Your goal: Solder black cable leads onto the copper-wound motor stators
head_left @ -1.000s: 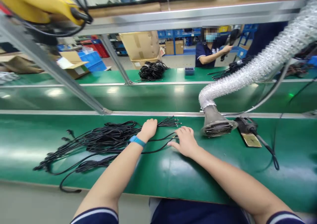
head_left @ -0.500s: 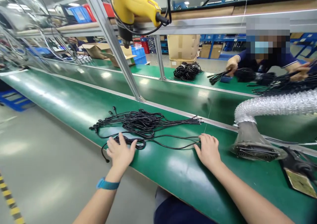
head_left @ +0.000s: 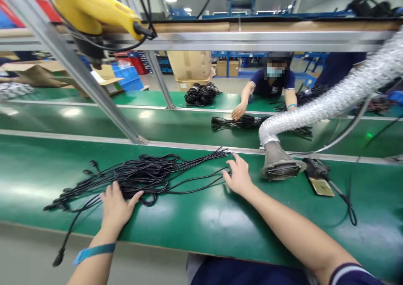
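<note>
Apparently only part-gathered, the black cables (head_left: 147, 169) lie left of centre in the frame on the tabletop (head_left: 189, 226) (two strands (head_left: 185, 193) run apart from the rest), the left hand (head_left: 116, 211) spread at their near edge, the right hand (head_left: 239, 178) by the strands' ends, its grip unclear.

I see the cables (head_left: 141, 173) lying on the bench (head_left: 201, 222) left of the hose nozzle (head_left: 279, 161), the tool stand (head_left: 316, 168) just right of it.
</note>
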A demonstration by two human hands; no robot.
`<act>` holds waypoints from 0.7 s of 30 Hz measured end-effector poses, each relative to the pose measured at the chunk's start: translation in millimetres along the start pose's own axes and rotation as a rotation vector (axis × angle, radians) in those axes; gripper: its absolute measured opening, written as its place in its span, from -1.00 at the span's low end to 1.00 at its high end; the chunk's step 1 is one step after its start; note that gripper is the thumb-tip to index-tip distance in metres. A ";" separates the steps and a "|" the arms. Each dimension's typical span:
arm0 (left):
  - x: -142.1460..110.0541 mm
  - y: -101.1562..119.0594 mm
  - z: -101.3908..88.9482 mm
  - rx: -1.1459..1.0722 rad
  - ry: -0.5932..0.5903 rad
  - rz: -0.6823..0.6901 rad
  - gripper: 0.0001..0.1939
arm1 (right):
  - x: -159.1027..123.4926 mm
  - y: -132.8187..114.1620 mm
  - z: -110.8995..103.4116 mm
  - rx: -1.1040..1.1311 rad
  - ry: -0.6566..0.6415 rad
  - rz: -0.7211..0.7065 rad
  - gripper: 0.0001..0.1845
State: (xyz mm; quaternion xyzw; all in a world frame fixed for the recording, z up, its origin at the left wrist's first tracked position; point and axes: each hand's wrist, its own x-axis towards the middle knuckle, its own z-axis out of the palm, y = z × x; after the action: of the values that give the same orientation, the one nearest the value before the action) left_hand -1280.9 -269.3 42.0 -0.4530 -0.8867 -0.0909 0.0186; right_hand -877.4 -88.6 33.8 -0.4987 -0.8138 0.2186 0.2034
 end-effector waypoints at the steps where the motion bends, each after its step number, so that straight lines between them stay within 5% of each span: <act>1: -2.5 1.2 -0.7 -0.022 0.033 -0.013 0.11 | 6.9 -3.5 -0.5 0.005 -0.010 0.075 -0.59; 6: -18.6 11.8 -11.8 -0.069 0.245 -0.044 0.05 | 44.8 -20.6 -3.6 0.146 -0.217 0.188 -0.58; 12: -34.1 41.4 -16.5 -0.177 0.263 0.051 -0.16 | 26.6 -46.6 -32.3 0.622 0.236 -0.006 -0.70; 14: -44.2 67.3 -20.6 -0.218 0.287 0.184 -0.27 | 3.3 -56.1 -44.4 0.787 0.235 -0.037 -0.73; 17: -66.6 121.6 -34.2 -0.331 0.326 0.467 -0.37 | -43.3 -62.4 -54.5 0.957 0.004 0.100 -0.62; 20: -77.1 181.1 -43.6 -0.363 0.338 0.847 -0.39 | -83.8 -50.3 -51.1 0.911 -0.138 0.199 -0.31; 21: -76.3 199.3 -44.9 -0.327 0.313 1.001 -0.41 | -93.0 -44.1 -48.3 0.886 -0.143 0.212 -0.37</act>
State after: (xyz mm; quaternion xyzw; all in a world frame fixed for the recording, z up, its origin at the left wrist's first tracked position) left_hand -1077.4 -224.1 106.2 -0.7975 -0.5237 -0.2741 0.1206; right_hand -843.7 -182.9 87.6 -0.4279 -0.5983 0.5988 0.3169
